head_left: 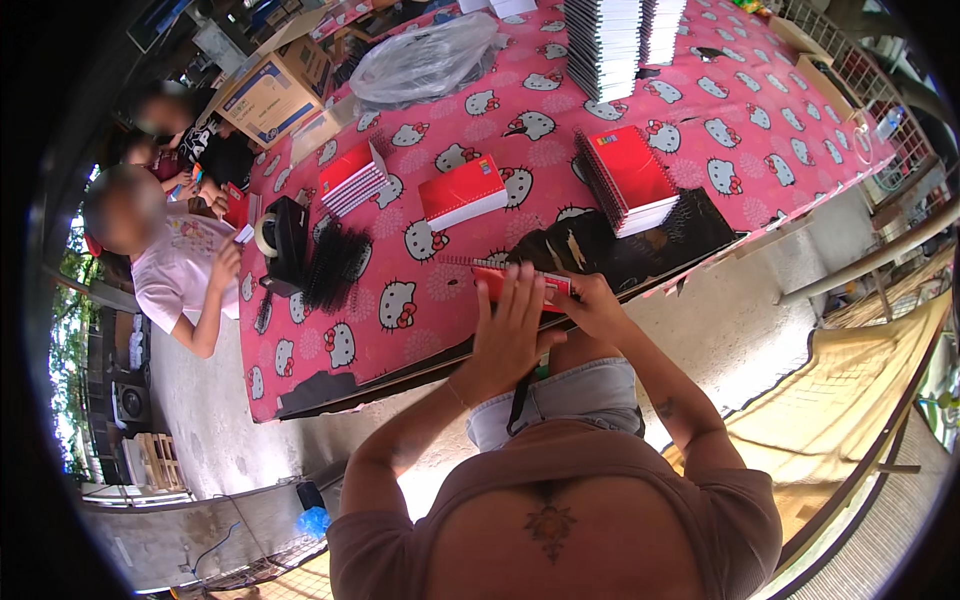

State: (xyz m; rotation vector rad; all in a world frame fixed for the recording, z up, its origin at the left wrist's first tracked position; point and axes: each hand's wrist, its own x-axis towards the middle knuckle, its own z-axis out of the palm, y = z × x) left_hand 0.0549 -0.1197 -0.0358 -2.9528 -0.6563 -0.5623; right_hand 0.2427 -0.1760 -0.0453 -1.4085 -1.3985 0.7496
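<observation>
A red-covered notebook [556, 288] is held at the table's front edge, with a dark wire spiral [462, 261] along its far edge sticking out to the left. My right hand [598, 306] grips the notebook's right end, thumb over the cover. With fingers stretched out, my left hand [512, 325] lies against the notebook's left part and hides much of it. Just beyond, a stack of red spiral notebooks [628, 172] sits on a torn black patch. A stack of red-covered pads [462, 192] without visible wire lies farther left, beside another red stack [352, 178].
Black wire spirals [336, 266] lie in a heap near a black tape dispenser [286, 240]. Tall notebook stacks [602, 50], a clear plastic bag [425, 62] and a cardboard box [275, 95] stand at the back of the pink table [385, 345]. A person [185, 265] works at the left.
</observation>
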